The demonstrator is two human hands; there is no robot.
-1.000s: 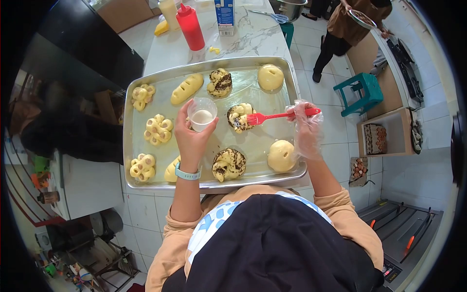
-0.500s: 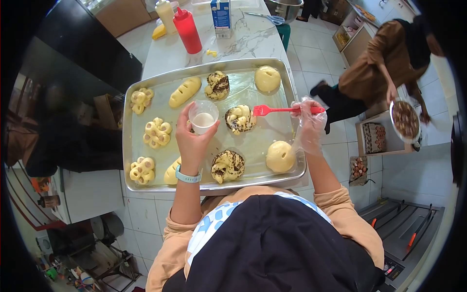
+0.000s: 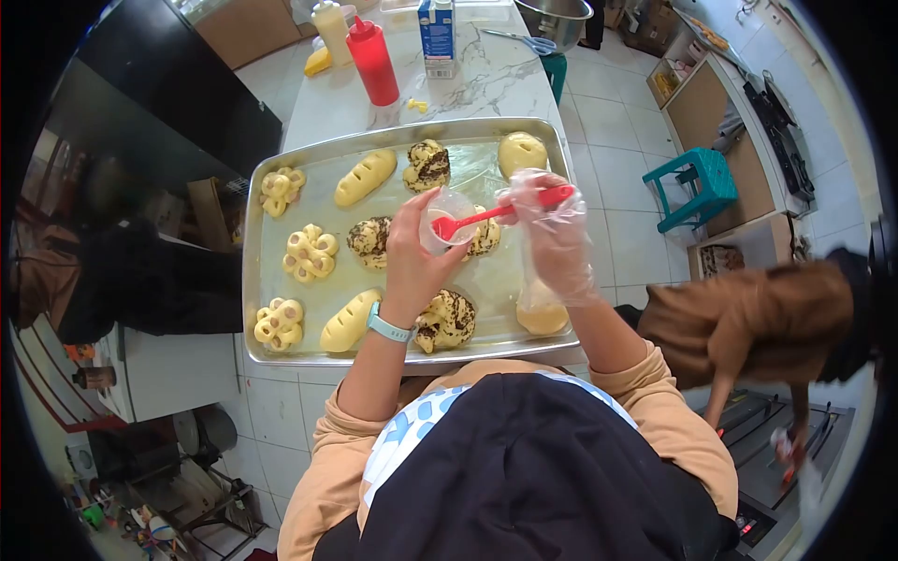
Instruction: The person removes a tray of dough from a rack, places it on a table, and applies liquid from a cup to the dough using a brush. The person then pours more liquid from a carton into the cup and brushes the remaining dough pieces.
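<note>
My left hand (image 3: 417, 251), with a pale watch on its wrist, is closed round a small clear plastic cup (image 3: 436, 245) of whitish liquid. In a clear plastic glove, my right hand (image 3: 554, 229) grips a red pastry brush (image 3: 486, 216), its bristle head dipped inside the cup. Both hands are over a metal baking tray (image 3: 412, 355) of shaped dough pieces. Among them are a flower-shaped piece (image 3: 310, 252), a slashed oval roll (image 3: 365, 178), a dark-speckled twist (image 3: 445, 321) and a round bun (image 3: 522, 154). My hands partly cover some pieces.
Beyond the tray on the marble table stand a red squeeze bottle (image 3: 373, 64), a blue carton (image 3: 437, 39) and scissors (image 3: 524, 39). A metal bowl (image 3: 556, 21) is at the far corner. To the right are a green stool (image 3: 694, 190) and another person in brown (image 3: 748, 323).
My left hand and the cup have moved right. The brush has gone from above a speckled bun into the cup. The other person has moved nearer on the right, no longer holding the plate.
</note>
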